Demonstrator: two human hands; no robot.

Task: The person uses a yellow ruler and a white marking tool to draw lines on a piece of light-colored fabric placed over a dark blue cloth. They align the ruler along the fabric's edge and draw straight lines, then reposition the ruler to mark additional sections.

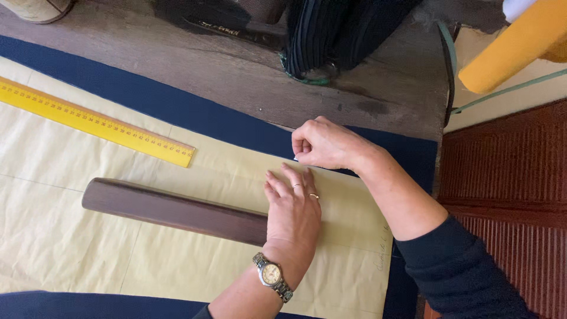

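My left hand (292, 215), with a wristwatch and a ring, lies flat with fingers spread on a pale yellow paper sheet (59, 177). Its palm covers the right end of a long dark wooden bar (165, 207) that rests on the paper. My right hand (322, 145) is curled at the paper's far edge, fingertips pinched on a small white piece (295, 158) that touches the edge. The paper lies over navy blue fabric (177, 106), which shows along the far and right sides.
A yellow ruler (94, 122) lies slanted on the paper at the left. The worn wooden table (236, 65) carries dark pleated cloth (336, 29) at the back. A yellow roll (514, 47) sticks in at the top right, above a reddish ribbed surface (508, 165).
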